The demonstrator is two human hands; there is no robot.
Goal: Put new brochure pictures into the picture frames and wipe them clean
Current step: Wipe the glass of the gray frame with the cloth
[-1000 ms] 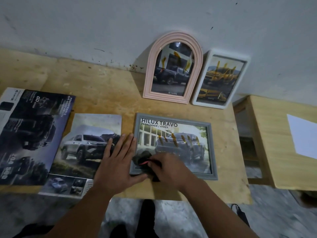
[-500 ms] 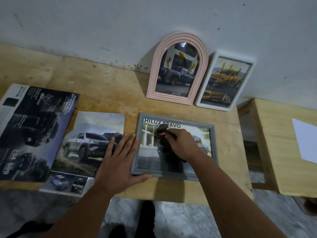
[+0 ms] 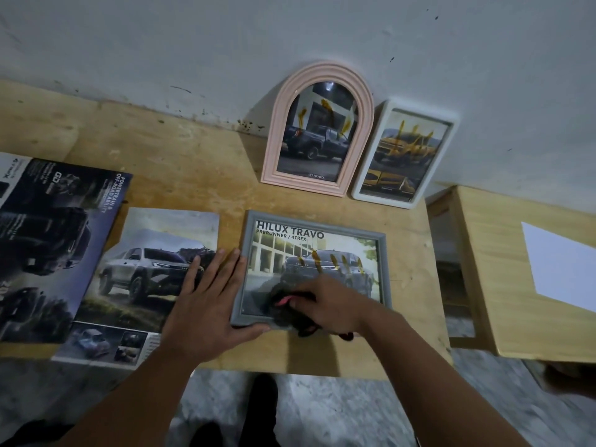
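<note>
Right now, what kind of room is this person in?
Probably a plain room at home or a small workshop; I can't tell which. A bare plywood table stands against a scuffed painted wall, and picture frames lean on that wall.

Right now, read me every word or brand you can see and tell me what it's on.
"HILUX TRAVO" and "PRERUNNER / 4TREX": picture in the grey frame.
"TOYOTA": picture in the pink frame.
"POWERTRAIN & OFF-ROAD ABILITY": dark brochure.
Smaller print on that brochure: too blurred to read.
White frame: no text.
</note>
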